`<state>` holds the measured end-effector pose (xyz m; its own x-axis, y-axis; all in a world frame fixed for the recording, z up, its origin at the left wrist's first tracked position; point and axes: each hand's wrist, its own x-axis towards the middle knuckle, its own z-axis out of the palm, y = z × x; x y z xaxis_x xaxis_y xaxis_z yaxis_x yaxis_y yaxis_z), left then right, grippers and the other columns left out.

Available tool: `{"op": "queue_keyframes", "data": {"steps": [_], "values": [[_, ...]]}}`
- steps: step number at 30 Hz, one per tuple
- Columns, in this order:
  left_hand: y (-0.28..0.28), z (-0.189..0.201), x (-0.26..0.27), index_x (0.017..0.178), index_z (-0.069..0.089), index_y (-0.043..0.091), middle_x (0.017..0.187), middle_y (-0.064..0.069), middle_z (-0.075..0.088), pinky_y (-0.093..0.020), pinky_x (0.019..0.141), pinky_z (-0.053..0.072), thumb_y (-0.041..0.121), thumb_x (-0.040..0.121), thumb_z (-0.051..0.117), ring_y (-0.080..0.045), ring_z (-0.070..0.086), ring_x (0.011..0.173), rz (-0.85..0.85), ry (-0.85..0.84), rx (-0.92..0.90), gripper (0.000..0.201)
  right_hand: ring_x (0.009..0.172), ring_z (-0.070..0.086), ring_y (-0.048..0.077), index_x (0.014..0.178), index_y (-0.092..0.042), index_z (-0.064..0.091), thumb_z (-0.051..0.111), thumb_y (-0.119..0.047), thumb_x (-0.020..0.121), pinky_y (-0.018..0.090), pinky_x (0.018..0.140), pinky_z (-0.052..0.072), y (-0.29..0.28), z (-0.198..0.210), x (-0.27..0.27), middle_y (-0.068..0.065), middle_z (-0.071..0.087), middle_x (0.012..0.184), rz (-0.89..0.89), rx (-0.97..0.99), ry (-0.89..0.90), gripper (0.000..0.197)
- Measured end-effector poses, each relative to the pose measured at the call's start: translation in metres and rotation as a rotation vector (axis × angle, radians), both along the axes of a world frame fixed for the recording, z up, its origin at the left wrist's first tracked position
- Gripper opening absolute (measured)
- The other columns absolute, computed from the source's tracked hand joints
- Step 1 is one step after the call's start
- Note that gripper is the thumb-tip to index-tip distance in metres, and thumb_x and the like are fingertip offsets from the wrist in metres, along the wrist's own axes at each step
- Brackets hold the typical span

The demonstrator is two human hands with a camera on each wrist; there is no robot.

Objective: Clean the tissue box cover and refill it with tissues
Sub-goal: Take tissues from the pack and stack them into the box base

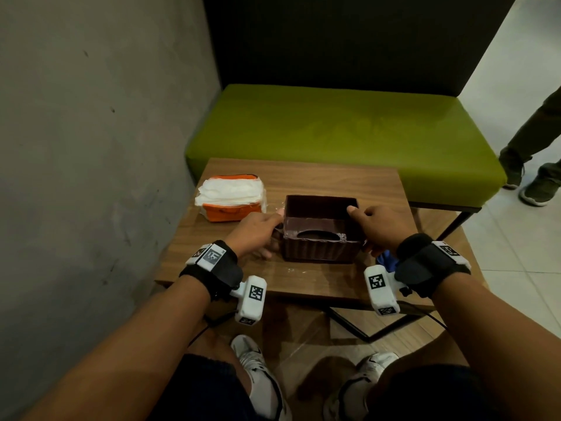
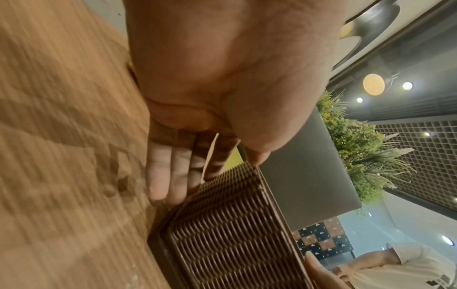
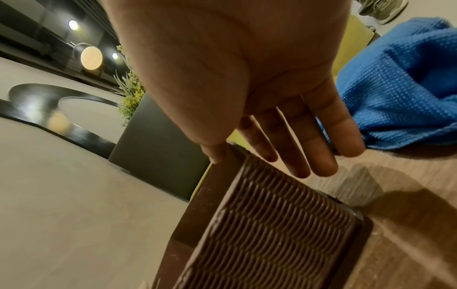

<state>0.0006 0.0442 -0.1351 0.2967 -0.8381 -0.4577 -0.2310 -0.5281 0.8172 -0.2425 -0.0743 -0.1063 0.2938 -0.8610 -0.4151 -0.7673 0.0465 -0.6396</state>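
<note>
The brown woven tissue box cover (image 1: 318, 250) stands on the wooden table (image 1: 303, 177) with its open side up. A panel with an oval slot (image 1: 318, 235) shows at its near edge. My left hand (image 1: 258, 232) holds the left wall, thumb on the rim (image 2: 257, 160) and fingers (image 2: 173, 172) flat along the outside. My right hand (image 1: 379, 226) holds the right wall the same way, thumb (image 3: 215, 154) on the rim. An opened orange pack of white tissues (image 1: 232, 192) lies at the back left of the table. Inside, the cover looks empty.
A blue cloth (image 1: 387, 259) lies on the table under my right wrist, close to my fingers (image 3: 400, 88). A green bench (image 1: 334, 132) stands behind the table, a grey wall (image 1: 91, 147) to the left. Another person's legs (image 1: 534, 165) stand at the right.
</note>
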Motion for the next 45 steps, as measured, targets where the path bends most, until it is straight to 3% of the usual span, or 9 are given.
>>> {"op": "queue_keyframes", "data": {"steps": [4, 8, 14, 20, 25, 30, 37, 40, 45], "values": [[0.007, 0.007, 0.012, 0.122, 0.07, 0.0, 0.103, -0.017, 0.072, -0.034, 0.064, 0.062, 0.038, 0.11, 0.054, -0.024, 0.072, 0.079, -0.002, 0.03, -0.053, 0.043, 0.068, 0.056, 0.029, 0.079, -0.009, 0.055, 0.053, -0.049, 0.104, 0.031, 0.053, 0.033, -0.003, 0.007, 0.003, 0.007, 0.055, 0.068, 0.026, -0.252, 0.117, 0.046], [0.01, 0.028, 0.038, 0.12, 0.07, -0.003, 0.111, -0.02, 0.076, -0.037, 0.069, 0.063, 0.029, 0.108, 0.06, -0.022, 0.074, 0.084, 0.036, 0.001, -0.121, 0.036, 0.083, 0.058, 0.028, 0.09, -0.011, 0.059, 0.065, -0.029, 0.097, 0.032, 0.067, 0.037, 0.0, 0.034, 0.021, 0.006, 0.06, 0.083, 0.114, -0.524, 0.089, 0.02], [0.001, 0.059, 0.1, 0.108, 0.071, 0.006, 0.099, -0.014, 0.072, -0.026, 0.053, 0.057, 0.014, 0.104, 0.066, -0.023, 0.071, 0.084, 0.125, -0.219, -0.19, 0.01, 0.087, 0.069, 0.026, 0.094, -0.011, 0.074, 0.068, -0.019, 0.094, 0.037, 0.074, 0.053, 0.008, 0.075, 0.105, 0.008, 0.075, 0.092, 0.505, -0.491, -0.032, 0.01], [-0.02, 0.049, 0.154, 0.118, 0.076, 0.01, 0.109, -0.005, 0.073, -0.032, 0.087, 0.052, 0.017, 0.092, 0.082, -0.027, 0.07, 0.105, -0.166, -0.738, -0.06, 0.028, 0.093, 0.068, 0.023, 0.101, -0.014, 0.074, 0.081, -0.028, 0.087, 0.028, 0.071, 0.044, -0.008, 0.048, 0.206, 0.003, 0.074, 0.101, 0.662, -0.332, 0.038, 0.021], [-0.027, 0.028, 0.166, 0.131, 0.072, 0.014, 0.133, -0.009, 0.068, -0.038, 0.1, 0.048, 0.029, 0.083, 0.091, -0.029, 0.063, 0.122, -0.36, -0.828, -0.017, 0.053, 0.097, 0.065, 0.024, 0.111, -0.012, 0.073, 0.082, -0.022, 0.086, 0.027, 0.073, 0.041, -0.019, 0.022, 0.244, 0.007, 0.074, 0.111, 0.713, -0.353, 0.155, 0.028], [-0.03, 0.014, 0.174, 0.127, 0.073, 0.022, 0.128, -0.006, 0.069, -0.035, 0.091, 0.045, 0.033, 0.084, 0.089, -0.027, 0.062, 0.117, -0.403, -0.853, -0.029, 0.048, 0.1, 0.066, 0.027, 0.115, -0.014, 0.071, 0.082, -0.023, 0.086, 0.029, 0.073, 0.043, -0.021, 0.01, 0.258, 0.008, 0.072, 0.114, 0.776, -0.385, 0.227, 0.032], [-0.032, 0.015, 0.171, 0.125, 0.069, 0.021, 0.125, -0.002, 0.071, -0.04, 0.094, 0.048, 0.037, 0.081, 0.09, -0.027, 0.064, 0.115, -0.44, -0.945, -0.002, 0.051, 0.112, 0.063, 0.031, 0.124, -0.011, 0.066, 0.082, -0.035, 0.086, 0.033, 0.079, 0.045, -0.019, 0.006, 0.262, 0.011, 0.066, 0.123, 0.959, -0.468, 0.334, 0.048], [-0.034, 0.014, 0.175, 0.115, 0.068, 0.02, 0.118, -0.004, 0.072, -0.037, 0.087, 0.045, 0.035, 0.083, 0.088, -0.027, 0.064, 0.111, -0.438, -0.93, -0.017, 0.04, 0.114, 0.064, 0.033, 0.122, -0.008, 0.068, 0.074, -0.024, 0.093, 0.032, 0.079, 0.045, -0.02, 0.005, 0.265, 0.013, 0.067, 0.122, 0.979, -0.488, 0.37, 0.034], [-0.033, 0.014, 0.184, 0.111, 0.073, 0.021, 0.114, -0.006, 0.074, -0.046, 0.095, 0.053, 0.032, 0.091, 0.081, -0.027, 0.065, 0.112, -0.409, -0.869, -0.04, 0.025, 0.104, 0.065, 0.035, 0.109, -0.01, 0.073, 0.056, -0.008, 0.096, 0.031, 0.073, 0.04, -0.025, 0.006, 0.267, 0.015, 0.071, 0.111, 0.926, -0.466, 0.318, 0.021]]}}
